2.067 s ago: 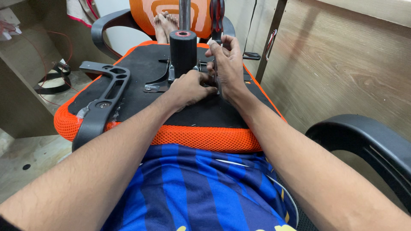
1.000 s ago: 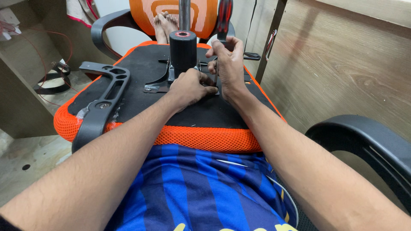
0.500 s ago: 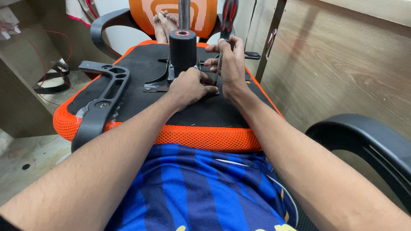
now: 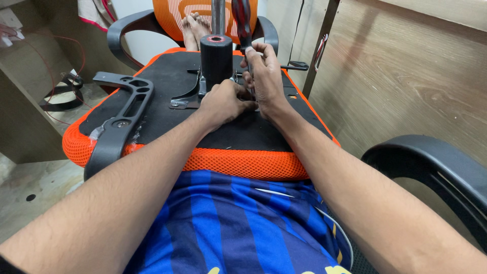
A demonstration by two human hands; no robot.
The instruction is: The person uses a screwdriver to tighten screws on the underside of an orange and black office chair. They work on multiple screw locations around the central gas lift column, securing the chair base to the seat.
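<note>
Head view: hands (image 4: pixel 243 96) hiding bolt.

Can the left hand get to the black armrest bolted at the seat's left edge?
Probably yes. The left hand rests by the black cylinder; bare seat underside separates it from the armrest, nothing between.

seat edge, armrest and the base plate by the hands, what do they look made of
Seat edge: orange woven mesh fabric, its open weave visible. Armrest: looks like moulded black plastic, matte, with cut-out openings. Base plate: seemingly metal, a thin flat sheet with dull grey sheen. The left hand rests beside it; the right hand grips a screwdriver, handle likely glossy plastic.
</note>
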